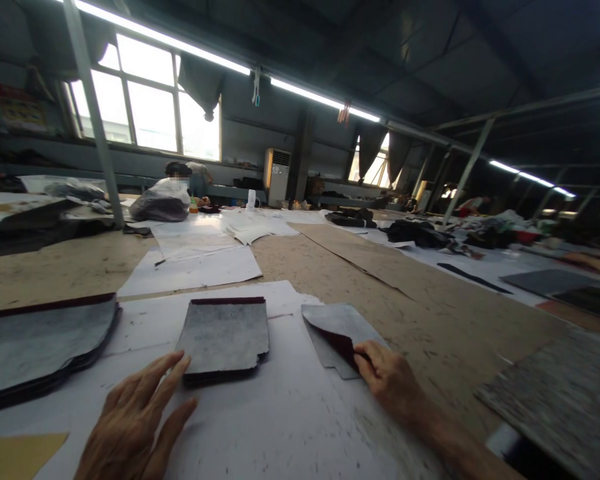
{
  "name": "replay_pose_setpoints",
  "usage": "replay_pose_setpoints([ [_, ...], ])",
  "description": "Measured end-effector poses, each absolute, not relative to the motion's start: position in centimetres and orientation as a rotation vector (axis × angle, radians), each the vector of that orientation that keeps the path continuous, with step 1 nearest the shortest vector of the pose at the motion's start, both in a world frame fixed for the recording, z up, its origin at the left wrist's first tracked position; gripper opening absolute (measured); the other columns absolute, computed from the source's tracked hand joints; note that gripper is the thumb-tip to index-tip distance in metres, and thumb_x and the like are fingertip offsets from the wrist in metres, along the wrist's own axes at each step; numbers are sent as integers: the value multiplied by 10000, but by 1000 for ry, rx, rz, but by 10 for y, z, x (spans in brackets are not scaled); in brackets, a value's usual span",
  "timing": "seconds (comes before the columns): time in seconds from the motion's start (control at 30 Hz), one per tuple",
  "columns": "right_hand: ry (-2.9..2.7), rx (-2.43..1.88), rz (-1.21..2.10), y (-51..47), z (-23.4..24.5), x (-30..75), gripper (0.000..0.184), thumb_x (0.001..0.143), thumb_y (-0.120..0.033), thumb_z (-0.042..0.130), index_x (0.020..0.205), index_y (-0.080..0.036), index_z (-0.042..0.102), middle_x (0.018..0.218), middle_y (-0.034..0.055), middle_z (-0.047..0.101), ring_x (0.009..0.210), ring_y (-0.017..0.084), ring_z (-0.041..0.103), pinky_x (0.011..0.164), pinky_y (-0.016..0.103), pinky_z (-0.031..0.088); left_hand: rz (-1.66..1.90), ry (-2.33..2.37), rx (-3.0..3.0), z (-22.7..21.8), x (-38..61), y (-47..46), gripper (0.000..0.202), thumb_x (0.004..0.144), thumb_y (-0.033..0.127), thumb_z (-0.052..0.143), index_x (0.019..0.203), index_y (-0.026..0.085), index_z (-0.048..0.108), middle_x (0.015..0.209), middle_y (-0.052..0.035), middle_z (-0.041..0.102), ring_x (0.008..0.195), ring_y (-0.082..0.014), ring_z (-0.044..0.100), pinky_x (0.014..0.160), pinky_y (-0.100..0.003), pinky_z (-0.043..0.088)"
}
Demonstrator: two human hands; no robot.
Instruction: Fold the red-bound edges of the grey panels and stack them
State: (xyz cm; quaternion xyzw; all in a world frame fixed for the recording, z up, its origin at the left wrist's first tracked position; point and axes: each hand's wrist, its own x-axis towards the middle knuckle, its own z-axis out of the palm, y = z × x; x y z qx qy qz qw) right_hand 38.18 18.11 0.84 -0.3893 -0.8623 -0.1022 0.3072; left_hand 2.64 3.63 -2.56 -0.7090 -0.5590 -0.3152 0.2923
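Note:
My right hand [383,370] pinches the near edge of a grey fabric piece [347,317], lifting it so that its dark maroon underside shows. Beneath it lies another grey piece [319,345], partly covered. My left hand [140,413] has its fingers spread at the near left corner of a stack of grey cut pieces [225,337] with a notched corner and a maroon far edge. Whether the fingertips touch that stack I cannot tell. Farther left sits a larger stack of grey pieces [40,340] with dark layers at its edge.
White paper [280,420] covers the table under the stacks. A tan card [20,453] lies at the lower left, and a speckled grey board [560,393] at the right. Metal posts [93,113] rise from the table. Beyond, a person [177,183] sits by a plastic-wrapped bundle [160,203].

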Motion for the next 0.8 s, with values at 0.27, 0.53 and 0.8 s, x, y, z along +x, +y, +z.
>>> replay_pose_setpoints([
  [0.27, -2457, -1091, -353, 179, 13, 355, 114, 772, -185, 491, 774, -149, 599, 703, 54, 612, 680, 201, 578, 594, 283, 393, -834, -1206, -2276, -11, 66, 42, 273, 993, 273, 295, 1210, 208, 447, 1133, -51, 513, 1027, -247, 461, 846, -360, 346],
  [0.53, -2276, -1195, -408, 196, 2, 361, 260, 873, -188, 373, 677, -160, 541, 618, 39, 592, 566, 161, 563, 533, 277, 333, -698, -1356, -2632, 14, 170, 125, 233, 853, 160, 542, 1079, 191, 494, 1133, -15, 499, 1015, -210, 434, 912, -348, 329],
  [0.8, -2306, -1074, -248, 201, 9, 365, 252, 874, -203, 429, 643, -163, 523, 571, 0, 543, 523, 105, 511, 502, 227, 363, -694, -1623, -2427, -4, 179, 174, 192, 911, 209, 523, 1098, 168, 504, 1150, -51, 472, 1099, -250, 354, 968, -418, 256],
])
